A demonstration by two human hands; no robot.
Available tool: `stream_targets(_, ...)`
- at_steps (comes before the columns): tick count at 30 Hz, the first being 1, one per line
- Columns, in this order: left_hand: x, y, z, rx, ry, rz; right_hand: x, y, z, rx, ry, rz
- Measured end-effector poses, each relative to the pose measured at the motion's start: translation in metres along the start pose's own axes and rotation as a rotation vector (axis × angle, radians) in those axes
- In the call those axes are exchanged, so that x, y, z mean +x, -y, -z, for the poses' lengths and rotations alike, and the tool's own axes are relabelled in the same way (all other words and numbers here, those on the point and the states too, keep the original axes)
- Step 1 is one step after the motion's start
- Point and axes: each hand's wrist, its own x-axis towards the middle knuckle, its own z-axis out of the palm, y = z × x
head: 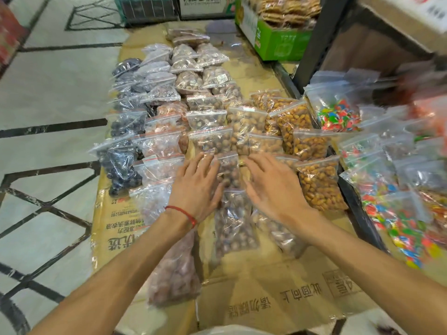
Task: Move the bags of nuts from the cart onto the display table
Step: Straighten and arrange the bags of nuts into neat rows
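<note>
Several clear zip bags of nuts lie in rows on a cardboard-covered display table (278,286). My left hand (197,187), with a red string at the wrist, rests fingers spread on the left side of a bag of brown round nuts (229,172). My right hand (271,187) hovers fingers apart on that bag's right side, slightly blurred. Neither hand grips anything. Another bag of brown nuts (233,223) lies just below, between my wrists. Orange nut bags (319,187) lie to the right, dark fruit bags (121,163) to the left. No cart is in view.
Bags of colourful candy (396,213) fill a black-framed shelf (358,204) on the right. A green carton (280,42) of snacks stands at the far end. A bag of pinkish nuts (174,274) lies under my left forearm. Tiled floor (48,117) runs along the left.
</note>
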Motion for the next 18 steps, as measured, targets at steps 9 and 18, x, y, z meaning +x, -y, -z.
stream_targets(9,-0.038,-0.005,0.006,0.111,0.015,-0.167,-0.062,0.009,0.004,-0.25,0.046,-0.045)
stream_targets(18,-0.043,-0.037,0.014,0.129,0.04,-0.144,-0.087,-0.018,0.011,-0.311,0.03,-0.129)
